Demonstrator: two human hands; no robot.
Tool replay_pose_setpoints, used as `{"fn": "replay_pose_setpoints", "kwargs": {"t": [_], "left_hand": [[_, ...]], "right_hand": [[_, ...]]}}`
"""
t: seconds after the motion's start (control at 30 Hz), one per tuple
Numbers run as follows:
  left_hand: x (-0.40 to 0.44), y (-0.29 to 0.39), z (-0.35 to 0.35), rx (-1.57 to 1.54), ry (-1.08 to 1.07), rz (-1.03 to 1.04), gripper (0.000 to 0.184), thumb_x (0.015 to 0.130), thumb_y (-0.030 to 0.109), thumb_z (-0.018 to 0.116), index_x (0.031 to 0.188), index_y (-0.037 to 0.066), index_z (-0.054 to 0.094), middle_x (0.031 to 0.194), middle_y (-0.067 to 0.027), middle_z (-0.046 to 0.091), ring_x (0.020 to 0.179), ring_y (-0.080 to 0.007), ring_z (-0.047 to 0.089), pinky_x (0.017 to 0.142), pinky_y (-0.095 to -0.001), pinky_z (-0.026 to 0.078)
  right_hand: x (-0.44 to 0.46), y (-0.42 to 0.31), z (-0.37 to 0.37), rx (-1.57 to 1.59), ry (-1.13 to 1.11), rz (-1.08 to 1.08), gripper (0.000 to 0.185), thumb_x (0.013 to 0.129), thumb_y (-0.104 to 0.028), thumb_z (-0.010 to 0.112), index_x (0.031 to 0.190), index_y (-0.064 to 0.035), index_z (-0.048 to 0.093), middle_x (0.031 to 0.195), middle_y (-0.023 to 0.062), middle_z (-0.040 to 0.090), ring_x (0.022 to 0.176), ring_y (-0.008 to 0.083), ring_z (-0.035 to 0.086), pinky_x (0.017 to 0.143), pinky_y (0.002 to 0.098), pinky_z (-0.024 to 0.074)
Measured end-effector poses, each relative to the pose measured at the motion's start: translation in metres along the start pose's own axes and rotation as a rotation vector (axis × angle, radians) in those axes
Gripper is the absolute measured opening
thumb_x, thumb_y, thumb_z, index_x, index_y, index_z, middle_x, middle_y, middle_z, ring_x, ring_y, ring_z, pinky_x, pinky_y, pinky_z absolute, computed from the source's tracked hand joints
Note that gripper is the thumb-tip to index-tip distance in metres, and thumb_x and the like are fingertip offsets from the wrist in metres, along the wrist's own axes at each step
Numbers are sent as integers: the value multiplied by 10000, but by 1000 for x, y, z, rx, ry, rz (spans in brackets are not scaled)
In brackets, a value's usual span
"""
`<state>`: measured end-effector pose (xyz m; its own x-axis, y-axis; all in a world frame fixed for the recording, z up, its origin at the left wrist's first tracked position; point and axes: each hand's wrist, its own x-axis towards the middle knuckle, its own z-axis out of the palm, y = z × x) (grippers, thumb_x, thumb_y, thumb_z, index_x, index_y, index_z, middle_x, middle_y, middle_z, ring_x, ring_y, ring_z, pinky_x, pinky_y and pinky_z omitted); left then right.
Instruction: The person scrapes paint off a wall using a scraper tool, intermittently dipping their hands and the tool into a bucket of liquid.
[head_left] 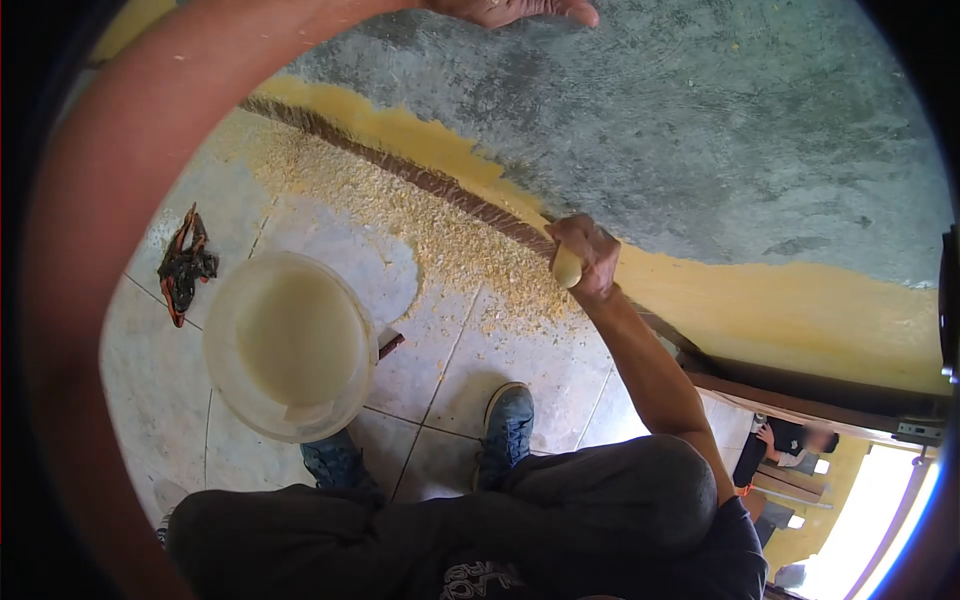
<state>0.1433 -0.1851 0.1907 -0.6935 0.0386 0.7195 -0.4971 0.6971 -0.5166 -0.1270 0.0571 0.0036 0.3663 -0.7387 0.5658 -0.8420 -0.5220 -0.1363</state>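
Note:
My right hand is closed around a pale rounded handle, low against the wall at the edge of the yellow paint. The tool's far end is mostly hidden by the hand. My left hand is at the top edge, partly cut off, with its thumb stretched out beside the grey scraped wall. Nothing shows in it. Yellowish paint flakes lie along the foot of the wall on the tiled floor.
A whitish plastic bucket stands on the tiles before my shoes. Left of it lies a dark, orange-edged crumpled item. Another person is at the far right, beyond a doorway.

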Motion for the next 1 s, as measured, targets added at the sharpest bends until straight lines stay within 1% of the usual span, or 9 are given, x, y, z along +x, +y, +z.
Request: {"fn": "replay_pose_setpoints", "kwargs": {"t": [0.2, 0.27, 0.3, 0.4, 0.47, 0.57, 0.7, 0.83, 1.0], "left_hand": [[-11, 6, 11, -69, 159, -8, 720, 982, 655, 384, 1603, 311, 261, 1696, -19, 160, 1563, -280, 129, 1263, -525, 56], [-10, 6, 15, -96, 146, -32, 719, 977, 650, 403, 1602, 324, 258, 1697, -19, 156, 1561, -286, 137, 1267, -516, 58], [-9, 7, 16, -96, 155, -33, 719, 977, 650, 403, 1602, 324, 258, 1697, -19, 156, 1561, -286, 137, 1267, -516, 58], [-10, 4, 15, -48, 137, -15, 752, 949, 633, 480, 1601, 330, 259, 1695, -17, 164, 1561, -287, 135, 1271, -512, 65], [-9, 7, 12, -57, 138, -18, 791, 918, 609, 547, 1601, 334, 256, 1695, -14, 163, 1561, -288, 134, 1274, -509, 62], [-9, 4, 23, -104, 228, -8, 818, 901, 594, 583, 1602, 335, 251, 1697, -13, 152, 1563, -283, 125, 1277, -509, 55], [-9, 7, 23, -138, 235, -10, 797, 920, 601, 552, 1604, 334, 241, 1699, -18, 142, 1566, -282, 111, 1276, -514, 51], [-11, 8, 21, -112, 171, -25, 760, 954, 602, 496, 1610, 334, 219, 1702, -22, 126, 1567, -280, 98, 1275, -521, 42], [-12, 8, 23, -117, 172, -37, 743, 974, 586, 469, 1615, 331, 193, 1704, -18, 109, 1568, -282, 92, 1275, -521, 30]], "right_hand": [[3, 3, -17, 36, 166, -116, 204, 780, 45, 697, 974, -16, 712, 923, 139, 705, 740, 250, 725, 550, 314, 601], [6, -2, -8, -24, 6, -142, 227, 763, 44, 701, 977, -30, 707, 920, 127, 703, 777, 239, 727, 546, 323, 587], [-6, 0, 1, -9, -109, 24, 234, 739, 18, 714, 970, -16, 713, 944, 132, 711, 819, 257, 729, 573, 349, 588], [-12, -5, 15, -94, -107, 23, 214, 745, -8, 723, 959, -1, 716, 960, 142, 712, 830, 269, 731, 587, 358, 594], [12, -18, 0, -45, 67, -78, 106, 752, -14, 723, 854, -41, 709, 873, 108, 710, 708, 242, 717, 542, 323, 570], [16, -8, -6, -54, 166, -103, 114, 820, -42, 705, 932, -20, 708, 890, 148, 715, 712, 264, 721, 506, 319, 581], [12, -5, 33, -111, -26, -135, 61, 841, -6, 694, 896, -32, 700, 888, 149, 715, 692, 221, 715, 493, 315, 599], [36, -14, 28, -80, 168, -208, 53, 865, -66, 710, 911, -40, 706, 909, 145, 720, 726, 218, 732, 452, 271, 588], [30, -1, 47, 22, 90, -166, 109, 925, -129, 673, 841, -60, 668, 968, 128, 730, 698, 221, 716, 462, 293, 594]]}}
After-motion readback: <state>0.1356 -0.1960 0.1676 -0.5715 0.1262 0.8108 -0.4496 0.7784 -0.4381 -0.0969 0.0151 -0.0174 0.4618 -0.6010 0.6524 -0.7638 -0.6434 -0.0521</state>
